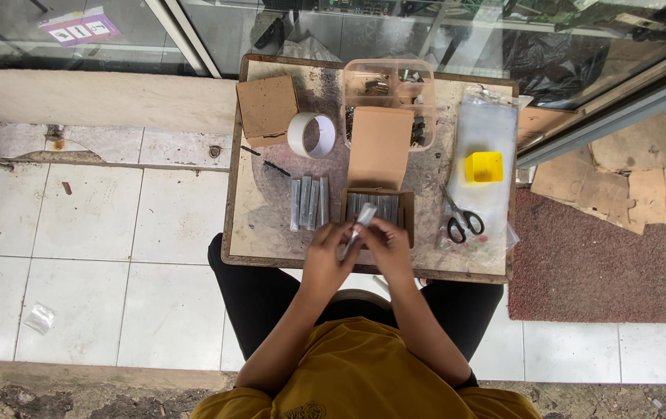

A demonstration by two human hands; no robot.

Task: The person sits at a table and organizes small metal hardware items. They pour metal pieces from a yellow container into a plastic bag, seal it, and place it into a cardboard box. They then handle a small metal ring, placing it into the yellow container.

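Note:
Both my hands meet over the near edge of a small worn table (259,225). My left hand (326,256) and my right hand (389,242) together hold one slim grey packet (361,219), tilted up between the fingers. Just beyond them stands an open brown cardboard box (380,203) filled with several similar grey packets, its lid flap raised. To its left several grey packets (309,202) lie side by side on the table.
A roll of white tape (311,134), a small closed cardboard box (267,109) and a clear plastic compartment box (389,85) sit at the back. Black-handled scissors (461,219) and a yellow cup (485,167) lie on clear plastic bags at the right. White tiled floor lies left, red mat right.

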